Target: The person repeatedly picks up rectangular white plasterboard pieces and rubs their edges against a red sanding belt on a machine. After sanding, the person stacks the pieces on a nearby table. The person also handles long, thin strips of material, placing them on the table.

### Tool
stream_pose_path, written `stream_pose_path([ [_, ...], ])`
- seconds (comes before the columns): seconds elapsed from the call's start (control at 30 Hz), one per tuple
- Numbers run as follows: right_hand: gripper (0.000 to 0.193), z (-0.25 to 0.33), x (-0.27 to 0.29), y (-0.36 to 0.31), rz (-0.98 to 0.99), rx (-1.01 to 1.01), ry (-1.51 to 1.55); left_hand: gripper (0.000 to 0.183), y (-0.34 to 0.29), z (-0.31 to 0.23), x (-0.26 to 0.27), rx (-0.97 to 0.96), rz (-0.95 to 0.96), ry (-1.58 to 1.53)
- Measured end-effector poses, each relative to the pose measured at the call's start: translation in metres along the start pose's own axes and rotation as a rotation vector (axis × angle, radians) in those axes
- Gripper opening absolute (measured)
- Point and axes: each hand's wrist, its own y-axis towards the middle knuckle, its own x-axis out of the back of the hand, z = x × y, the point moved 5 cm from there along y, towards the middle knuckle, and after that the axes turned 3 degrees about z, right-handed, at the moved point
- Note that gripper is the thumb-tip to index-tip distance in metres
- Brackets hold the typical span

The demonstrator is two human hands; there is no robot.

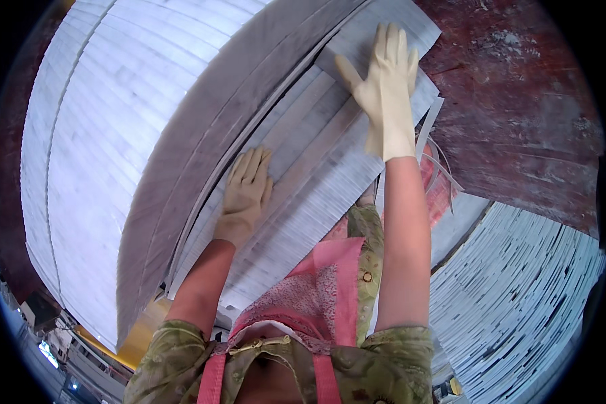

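The left hand (246,198) lies open, the right hand (388,91) spread, on near-left and far-right parts of the pale stack (318,165); pressure is hard to judge. Level palms should keep edges even beside the larger white stack (131,87), left.

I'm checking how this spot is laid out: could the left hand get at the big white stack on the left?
Probably yes: the left hand lies open on the pale strips, close beside the big white stack, and nothing visible blocks the way between.
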Motion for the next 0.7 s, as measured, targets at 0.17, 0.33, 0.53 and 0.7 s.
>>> stream_pose_path([
  [0.17, 0.092, 0.026, -0.044, 0.002, 0.245, -0.035, -0.274, 0.051, -0.004, -0.001, -0.002, -0.011, 0.003, -0.023],
  [0.33, 0.087, 0.025, -0.047, 0.020, 0.331, 0.059, -0.343, 0.055, 0.002, 0.004, -0.005, 0.010, -0.008, 0.019],
  [0.53, 0.072, -0.011, -0.007, 0.012, 0.239, -0.076, 0.383, 0.053, -0.002, 0.007, -0.007, -0.020, -0.006, 0.040],
  [0.7, 0.046, -0.121, -0.026, -0.114, -0.172, -0.849, 1.361, 0.052, 0.000, 0.001, -0.001, -0.007, -0.027, 0.022],
])
